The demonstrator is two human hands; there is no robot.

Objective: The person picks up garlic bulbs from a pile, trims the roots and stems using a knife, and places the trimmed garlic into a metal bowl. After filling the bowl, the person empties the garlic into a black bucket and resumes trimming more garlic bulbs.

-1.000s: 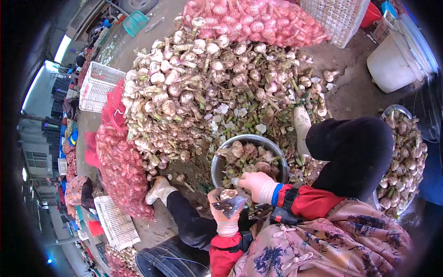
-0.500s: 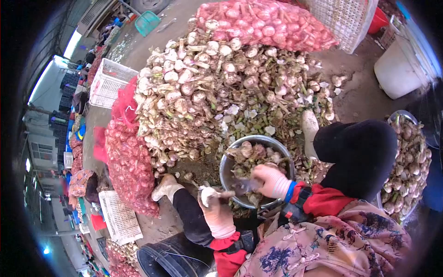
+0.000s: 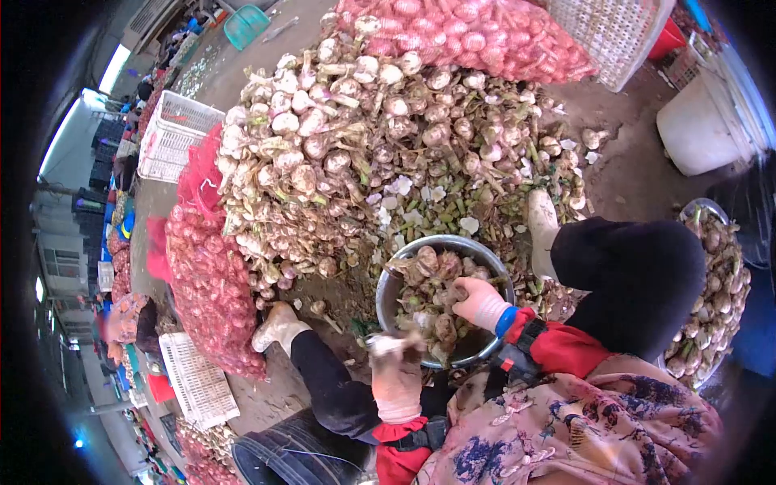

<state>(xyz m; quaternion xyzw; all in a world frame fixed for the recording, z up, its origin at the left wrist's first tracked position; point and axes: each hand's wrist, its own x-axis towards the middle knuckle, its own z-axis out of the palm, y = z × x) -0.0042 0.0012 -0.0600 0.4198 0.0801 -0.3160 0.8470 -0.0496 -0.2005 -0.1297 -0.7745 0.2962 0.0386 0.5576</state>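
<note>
My left hand, gloved and partly smeared by motion, is closed around a pale garlic bulb just left of the metal bowl's near rim. Over the right part of the metal bowl is my right hand, in a pale glove with a blue band at the wrist. Its fingers are curled shut, and what they hold is hidden. Garlic bulbs with stems lie inside the bowl. Beyond it rises a large heap of untrimmed garlic, with cut stems and white skins at its near edge.
Red mesh sacks of garlic lie left and behind the heap. A second basin of garlic stands at my right, a black bucket at my lower left. White crates and a white bucket are around; people sit far left.
My left hand has shifted slightly right and down, still with a garlic bulb. The right hand has risen a little over the bowl; the grey blade-like blur beside it no longer shows.
</note>
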